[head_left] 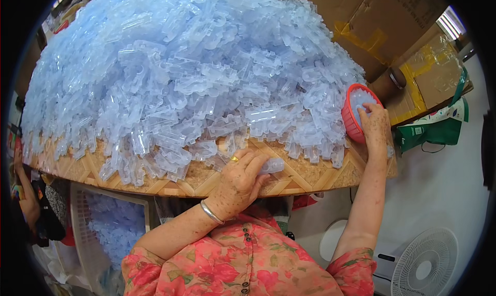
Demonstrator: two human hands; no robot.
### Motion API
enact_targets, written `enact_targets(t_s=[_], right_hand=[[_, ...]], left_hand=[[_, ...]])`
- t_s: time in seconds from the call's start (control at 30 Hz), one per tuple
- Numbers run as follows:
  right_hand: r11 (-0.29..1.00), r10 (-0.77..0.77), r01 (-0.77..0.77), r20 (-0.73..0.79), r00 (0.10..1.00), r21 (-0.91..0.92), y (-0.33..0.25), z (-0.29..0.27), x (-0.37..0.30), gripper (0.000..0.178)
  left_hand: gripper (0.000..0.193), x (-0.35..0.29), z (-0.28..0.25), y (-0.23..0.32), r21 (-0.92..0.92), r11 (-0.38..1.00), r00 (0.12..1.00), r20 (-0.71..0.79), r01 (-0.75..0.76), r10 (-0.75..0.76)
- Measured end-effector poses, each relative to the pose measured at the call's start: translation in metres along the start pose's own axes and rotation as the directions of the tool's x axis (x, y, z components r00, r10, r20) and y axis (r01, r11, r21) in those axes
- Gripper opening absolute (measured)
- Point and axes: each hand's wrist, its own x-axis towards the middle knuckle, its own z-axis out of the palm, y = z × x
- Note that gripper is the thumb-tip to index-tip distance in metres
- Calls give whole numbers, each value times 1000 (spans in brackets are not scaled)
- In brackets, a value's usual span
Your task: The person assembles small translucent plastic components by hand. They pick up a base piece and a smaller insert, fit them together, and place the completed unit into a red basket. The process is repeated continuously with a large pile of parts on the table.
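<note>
The fingers of the left hand, at the lower middle of the frame, are curled close together, and the thumb sits near them; between them they pinch one translucent plastic piece, which pokes out to the right just above the table edge. Over at the right, the right hand has its fingers bent down into a red bowl, the tips among the small pale pieces inside; whether they grip any, I can't tell from here.

One great heap of clear bluish pieces fills the upper left and centre, far too many to count, spilling towards the near edge of one wood-patterned tabletop. I count one ring and one bangle on the left side, one pale crate of similar pieces at lower left, one fan at lower right, and at least two taped cardboard boxes at upper right.

Dark printing marks one box; a green bag at the right bears a small pale square label, too small to read.
</note>
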Motion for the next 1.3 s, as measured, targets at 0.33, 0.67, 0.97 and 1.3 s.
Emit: enact_targets(t_s=[0.33,0.67,0.97,1.3], right_hand=[[972,-32,64,-141,989,226,-5,-8,-11,20],[693,-472,302,94,877,655,-102,-28,-157,9],[501,-455,44,220,863,864,-141,-36,-163,15],[640,-531,394,10,847,660,-164,-36,-161,19]], left_hand=[[53,4,-5,8,69,997,993,-117,-17,26],[49,0,-3,4,78,997,992,-129,-4,14],[47,-2,-3,3,215,976,991,-132,26,3],[43,-3,-1,1,187,982,991,-131,28,-4]])
